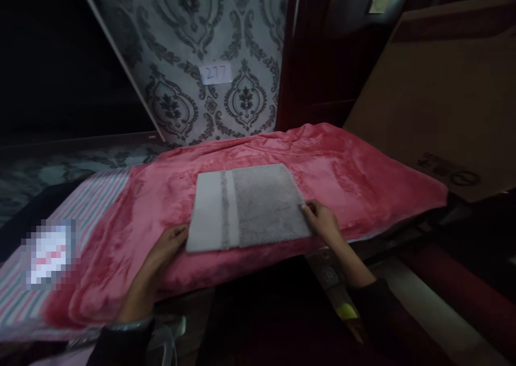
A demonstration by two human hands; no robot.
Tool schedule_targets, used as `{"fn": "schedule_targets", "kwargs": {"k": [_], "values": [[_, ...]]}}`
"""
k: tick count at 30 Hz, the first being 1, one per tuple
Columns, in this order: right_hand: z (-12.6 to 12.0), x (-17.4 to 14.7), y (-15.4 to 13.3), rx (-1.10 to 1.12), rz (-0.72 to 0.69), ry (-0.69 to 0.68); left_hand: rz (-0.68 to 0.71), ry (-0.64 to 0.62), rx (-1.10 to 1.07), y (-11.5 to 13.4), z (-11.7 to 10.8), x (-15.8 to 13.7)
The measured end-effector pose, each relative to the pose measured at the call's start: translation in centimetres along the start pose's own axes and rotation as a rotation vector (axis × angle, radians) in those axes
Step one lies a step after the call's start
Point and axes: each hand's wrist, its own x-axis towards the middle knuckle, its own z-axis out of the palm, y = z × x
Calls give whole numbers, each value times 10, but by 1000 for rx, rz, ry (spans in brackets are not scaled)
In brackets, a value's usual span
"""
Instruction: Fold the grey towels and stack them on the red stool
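A grey and white towel [268, 205], folded into a flat rectangle, lies on a pink plush blanket [161, 191]. Its left part is white with a narrow grey stripe, and the rest is grey. My right hand [321, 220] pinches the towel's right edge between thumb and fingers. At the lower left corner, my left hand [171, 243] has its fingers closed on the white edge; its fingertips are partly hidden.
A striped cloth [97, 194] covers the left end of the blanket-covered surface, with a blurred-out patch [50, 254] on it. A large cardboard box [447, 97] leans at the right. Behind stands a patterned wall [181, 38] with a paper label [216, 73] reading 277.
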Motion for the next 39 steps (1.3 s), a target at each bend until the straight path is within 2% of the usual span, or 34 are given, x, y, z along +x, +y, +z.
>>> {"fn": "schedule_targets", "kwargs": {"k": [3,8,11,16,22,27,31,36,39], "values": [[8,9,1,-70,-2,6,26,-15,-42,-6,7,0],[25,11,21,-139,9,89,89,78,-146,-22,9,-8],[27,12,27,-128,-9,92,80,58,-193,-26,6,-7],[18,28,13,-93,-10,9,31,-37,-232,-21,2,10],[18,49,-6,-121,-10,-6,83,70,-304,-12,18,26],[24,50,-8,-87,18,33,79,37,-165,-20,26,18],[17,43,-7,107,3,60,45,19,-124,-24,20,9],[6,14,3,299,48,-137,135,197,152,-20,27,-1],[9,2,4,379,10,-69,91,311,378,-15,40,-4]]}}
